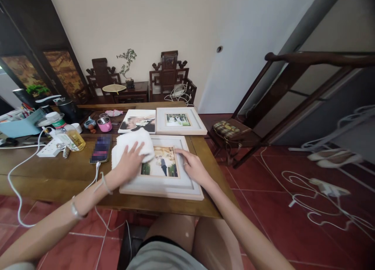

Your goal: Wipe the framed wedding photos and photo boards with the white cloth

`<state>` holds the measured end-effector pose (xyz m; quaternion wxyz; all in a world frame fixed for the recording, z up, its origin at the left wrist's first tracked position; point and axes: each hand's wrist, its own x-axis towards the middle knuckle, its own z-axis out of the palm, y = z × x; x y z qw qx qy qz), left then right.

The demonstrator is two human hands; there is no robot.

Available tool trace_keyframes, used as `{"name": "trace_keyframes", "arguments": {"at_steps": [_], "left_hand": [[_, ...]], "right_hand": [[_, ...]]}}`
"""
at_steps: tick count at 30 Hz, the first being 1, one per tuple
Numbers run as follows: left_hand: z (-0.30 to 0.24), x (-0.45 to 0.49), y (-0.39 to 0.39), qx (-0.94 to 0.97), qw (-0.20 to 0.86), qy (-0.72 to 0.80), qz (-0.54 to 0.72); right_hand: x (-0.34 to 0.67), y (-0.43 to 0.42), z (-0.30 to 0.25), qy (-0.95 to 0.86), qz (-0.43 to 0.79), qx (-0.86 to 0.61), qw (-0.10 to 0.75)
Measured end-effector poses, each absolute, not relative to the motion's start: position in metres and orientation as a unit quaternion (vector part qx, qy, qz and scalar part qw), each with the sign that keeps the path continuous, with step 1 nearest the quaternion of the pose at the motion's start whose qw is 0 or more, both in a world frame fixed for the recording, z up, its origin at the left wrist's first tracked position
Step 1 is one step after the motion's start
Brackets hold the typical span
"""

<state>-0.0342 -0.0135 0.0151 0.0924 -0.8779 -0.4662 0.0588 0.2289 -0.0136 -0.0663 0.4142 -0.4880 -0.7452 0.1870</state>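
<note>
A framed wedding photo (pixel 162 165) with a pale wooden frame and a wide white mat lies flat near the table's front edge. My left hand (pixel 130 160) presses a folded white cloth (pixel 136 141) onto the frame's upper left part, fingers spread over it. The cloth hides that corner. On the frame's right side rests my right hand (pixel 195 166), index finger stretched toward the photo's upper right corner and the other fingers bent; nothing is seen in it. Directly behind lie a second framed photo (pixel 178 120) and an unframed-looking photo panel (pixel 137 120).
Left of the frame are a phone (pixel 101 149) on a charging cable, a white power strip (pixel 49 148), an oil-coloured bottle (pixel 74 139) and a pink cup (pixel 104 124). A wooden chair (pixel 254 133) holding a bag (pixel 230 129) stands at right. Cables (pixel 313 199) trail on the red floor.
</note>
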Motion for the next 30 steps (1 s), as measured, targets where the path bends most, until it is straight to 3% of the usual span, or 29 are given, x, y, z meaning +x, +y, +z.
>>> {"name": "trace_keyframes", "arguments": {"at_steps": [7,14,19,30], "left_hand": [[0.022,-0.031,0.031,-0.882,0.111,-0.453,0.071],[0.020,-0.037,-0.079,-0.916,0.053,-0.375,0.129],[0.018,-0.043,-0.118,-0.923,0.010,-0.374,0.092],[0.009,-0.024,0.031,-0.895,0.099,-0.430,0.058]], "right_hand": [[0.230,-0.012,-0.069,-0.747,0.186,-0.486,0.413],[0.228,-0.011,-0.070,-0.752,0.173,-0.493,0.402],[0.227,-0.012,-0.070,-0.755,0.172,-0.493,0.397],[0.229,-0.012,-0.069,-0.758,0.178,-0.481,0.403]]}}
